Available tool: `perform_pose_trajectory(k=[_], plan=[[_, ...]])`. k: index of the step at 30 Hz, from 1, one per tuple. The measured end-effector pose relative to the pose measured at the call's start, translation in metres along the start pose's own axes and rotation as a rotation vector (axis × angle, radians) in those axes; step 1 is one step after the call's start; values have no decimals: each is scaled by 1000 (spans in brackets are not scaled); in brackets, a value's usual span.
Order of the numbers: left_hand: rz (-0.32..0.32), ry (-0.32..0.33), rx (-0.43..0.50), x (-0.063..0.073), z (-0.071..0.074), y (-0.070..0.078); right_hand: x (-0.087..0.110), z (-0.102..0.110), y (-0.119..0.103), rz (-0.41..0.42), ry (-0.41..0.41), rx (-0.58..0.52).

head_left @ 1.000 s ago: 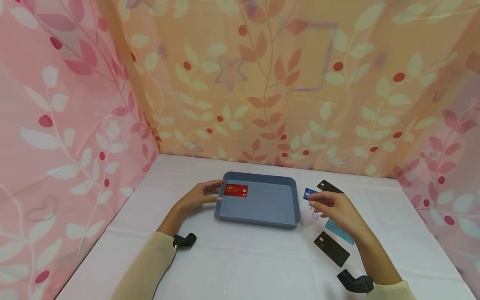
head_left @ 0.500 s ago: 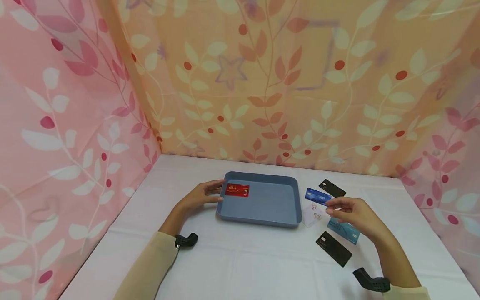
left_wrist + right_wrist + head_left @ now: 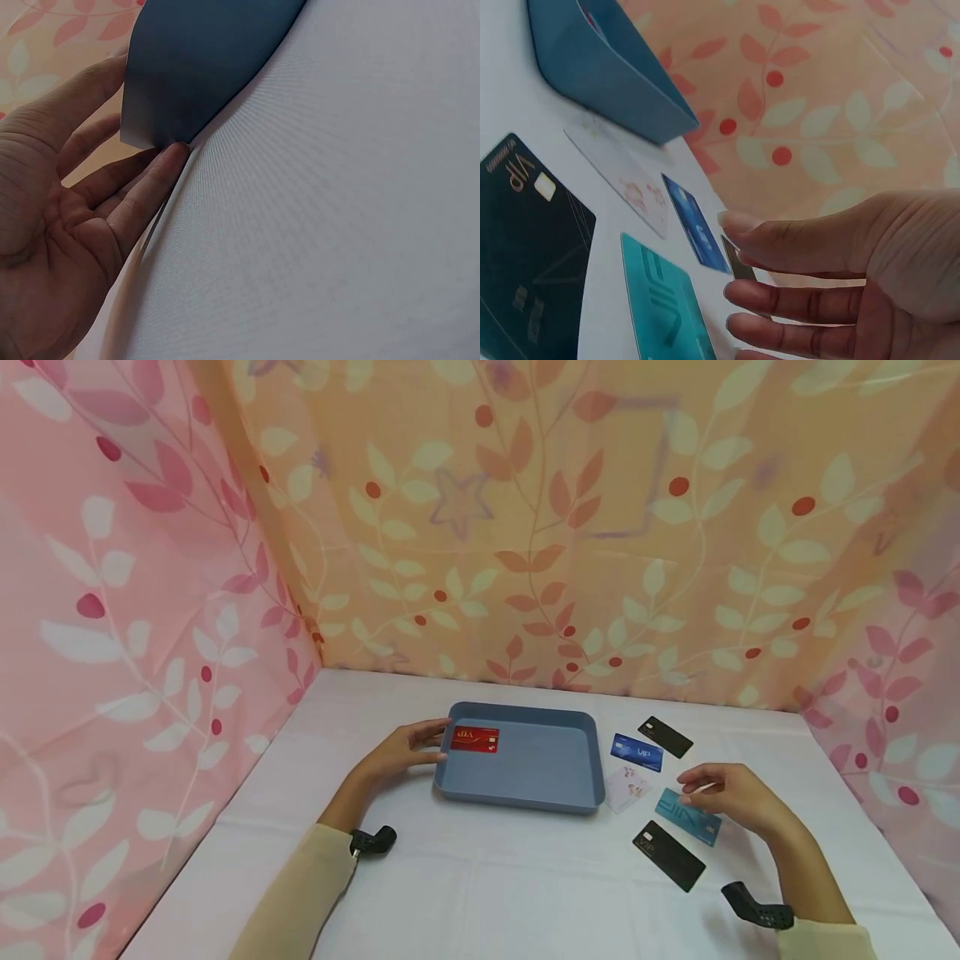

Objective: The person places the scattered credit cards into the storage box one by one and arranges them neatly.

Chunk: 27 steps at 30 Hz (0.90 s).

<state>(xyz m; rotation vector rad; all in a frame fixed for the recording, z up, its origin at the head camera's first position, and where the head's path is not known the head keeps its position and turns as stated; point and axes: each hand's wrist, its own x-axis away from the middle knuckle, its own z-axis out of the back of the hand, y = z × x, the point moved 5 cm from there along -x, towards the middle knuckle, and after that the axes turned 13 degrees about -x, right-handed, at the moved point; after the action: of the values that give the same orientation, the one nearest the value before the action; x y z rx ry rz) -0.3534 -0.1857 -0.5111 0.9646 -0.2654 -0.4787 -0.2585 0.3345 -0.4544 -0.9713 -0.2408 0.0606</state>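
My left hand [image 3: 397, 752] rests against the left side of a blue-grey tray [image 3: 517, 790], its fingers and thumb spread along the outer wall. A red VIP card [image 3: 475, 740] lies inside the tray at the upper left. My right hand [image 3: 738, 795] holds nothing and hovers just above and beside a teal card [image 3: 688, 817], thumb and fingers apart. In the right wrist view, the teal card [image 3: 664, 300] lies in front of the fingers. A blue VIP card [image 3: 637, 752] lies flat between the tray and the right hand.
A pale card with small pink prints [image 3: 627, 788] lies by the tray's right edge. One black card [image 3: 665, 737] is behind the blue one; another black VIP card [image 3: 669, 856] lies nearer the front. Patterned cloth [image 3: 480, 527] hangs behind the white table [image 3: 495, 885].
My right hand has let go of the blue card, leaving it right of the tray, and has drawn back rightward toward the teal card. The left hand stays at the tray.
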Motion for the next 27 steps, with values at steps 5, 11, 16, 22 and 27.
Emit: perform_pose_trajectory(k=[5, 11, 16, 22, 27], plan=[[8, 16, -8, 1, 1, 2, -1, 5, 13, -52, -2, 26], [13, 10, 1, 1, 1, 1, -1, 10, 19, -65, -12, 71], [12, 17, -14, 0, 2, 0, 1, 10, 17, -78, -37, 183], [12, 14, -15, -1, 3, 0, 1, 9, 17, -156, -52, 276], [11, 13, -11, 0, 1, 0, 4, 6, 20, -190, -61, 320]])
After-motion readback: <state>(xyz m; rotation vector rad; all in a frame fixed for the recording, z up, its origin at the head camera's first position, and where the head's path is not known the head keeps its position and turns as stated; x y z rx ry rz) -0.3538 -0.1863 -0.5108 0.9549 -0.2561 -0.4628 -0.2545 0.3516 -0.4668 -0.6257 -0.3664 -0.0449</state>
